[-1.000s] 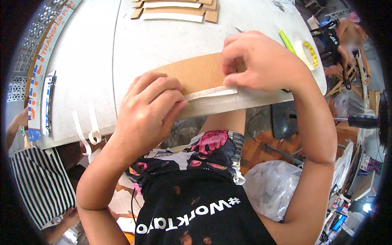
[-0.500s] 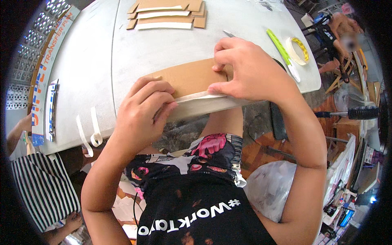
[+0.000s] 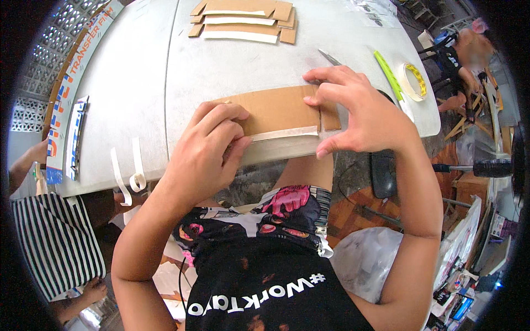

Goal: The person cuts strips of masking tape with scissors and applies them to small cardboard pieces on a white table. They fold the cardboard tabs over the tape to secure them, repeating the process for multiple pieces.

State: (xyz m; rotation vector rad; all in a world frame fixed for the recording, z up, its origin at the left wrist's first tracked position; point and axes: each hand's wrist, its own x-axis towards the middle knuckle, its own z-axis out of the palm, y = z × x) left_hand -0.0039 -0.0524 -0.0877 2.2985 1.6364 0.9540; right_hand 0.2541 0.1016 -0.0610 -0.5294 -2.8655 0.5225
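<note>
On the near edge of the white table lies a flat brown cardboard piece. A white tape strip runs along its near edge. My left hand is closed on the cardboard's left end, with curled fingers on top and the thumb at the near edge. Over the right end, beside a small cardboard flap, my right hand is open. Its index finger is by the cardboard, while the thumb points down past the near edge, well apart from the fingers.
Stacked cardboard pieces with white strips lie at the back. To the right are a pointed metal tool, a green cutter and a tape roll. Loose white tape strips hang over the front left edge, near a person in stripes.
My right thumb and fingers have spread apart, lifting off the tape strip and uncovering the cardboard's right end. My left hand keeps its hold. The whole view has shifted slightly.
</note>
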